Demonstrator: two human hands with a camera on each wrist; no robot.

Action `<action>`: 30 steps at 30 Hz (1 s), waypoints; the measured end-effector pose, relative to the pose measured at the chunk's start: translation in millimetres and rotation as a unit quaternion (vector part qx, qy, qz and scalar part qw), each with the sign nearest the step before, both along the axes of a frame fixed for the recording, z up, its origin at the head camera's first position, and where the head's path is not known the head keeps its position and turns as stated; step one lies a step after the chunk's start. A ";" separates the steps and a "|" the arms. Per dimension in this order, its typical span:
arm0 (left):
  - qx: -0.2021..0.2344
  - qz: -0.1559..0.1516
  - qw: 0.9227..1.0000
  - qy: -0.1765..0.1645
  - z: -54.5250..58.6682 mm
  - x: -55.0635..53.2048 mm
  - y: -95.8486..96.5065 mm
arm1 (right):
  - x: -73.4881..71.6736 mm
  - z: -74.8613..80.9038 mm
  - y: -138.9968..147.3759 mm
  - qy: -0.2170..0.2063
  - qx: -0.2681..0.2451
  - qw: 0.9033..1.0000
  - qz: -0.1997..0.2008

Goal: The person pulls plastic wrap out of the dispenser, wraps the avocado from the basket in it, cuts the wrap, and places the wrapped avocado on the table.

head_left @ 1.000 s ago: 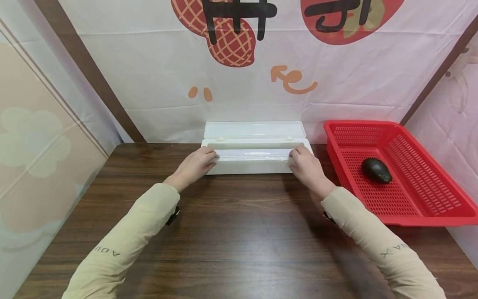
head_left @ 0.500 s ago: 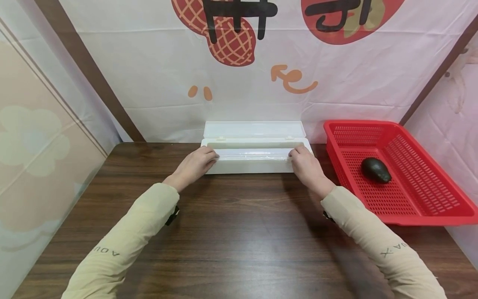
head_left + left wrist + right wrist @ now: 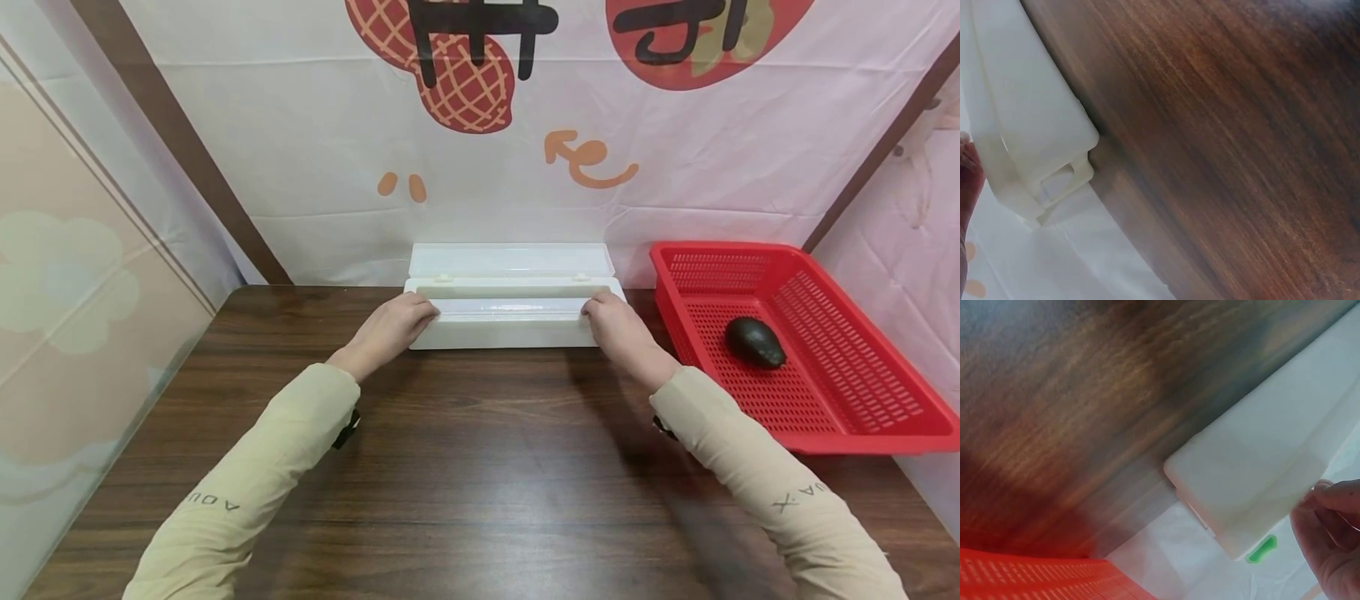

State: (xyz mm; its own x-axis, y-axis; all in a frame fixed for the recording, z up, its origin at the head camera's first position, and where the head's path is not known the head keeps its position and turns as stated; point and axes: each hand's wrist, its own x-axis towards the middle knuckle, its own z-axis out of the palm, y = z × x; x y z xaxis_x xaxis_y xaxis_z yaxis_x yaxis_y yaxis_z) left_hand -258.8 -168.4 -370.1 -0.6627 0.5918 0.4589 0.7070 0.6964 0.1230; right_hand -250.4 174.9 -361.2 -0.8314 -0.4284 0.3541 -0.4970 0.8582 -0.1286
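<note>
A long white cling film dispenser [image 3: 502,337] stands against the back wall, its translucent lid [image 3: 510,260] raised. Inside, a shiny strip of clear cling film [image 3: 504,308] runs along the front opening. My left hand [image 3: 397,323] pinches the film by the dispenser's left end, fingers curled over the front rim. At the other end my right hand [image 3: 618,332] pinches the film between thumb and fingertips. In the right wrist view the thumb meets the index finger beside a green piece [image 3: 1262,549]. Only a sliver of the left hand shows in its own wrist view.
A red perforated basket [image 3: 678,333] stands on the right, close to the right forearm, with a dark avocado-shaped item [image 3: 755,342] in it. The brown wooden table [image 3: 480,467] stretches toward the person. A printed white cloth [image 3: 315,167] hangs right behind the dispenser.
My right hand and forearm have shifted slightly to the right, and the film's front edge looks smoother. The left hand stays almost where it was.
</note>
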 end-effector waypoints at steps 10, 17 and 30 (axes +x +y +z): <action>-0.005 0.022 0.999 -0.039 7.0 -0.6 0.8 | -5.5 9.0 0.7 -0.031 0.016 0.999 -0.013; -0.005 0.021 0.999 -0.040 10.7 -0.8 1.0 | -8.4 13.2 3.5 -0.045 0.007 0.999 -0.020; 0.013 0.018 1.000 -0.007 13.3 -8.4 1.6 | -13.6 19.5 10.3 -0.033 0.001 0.999 -0.037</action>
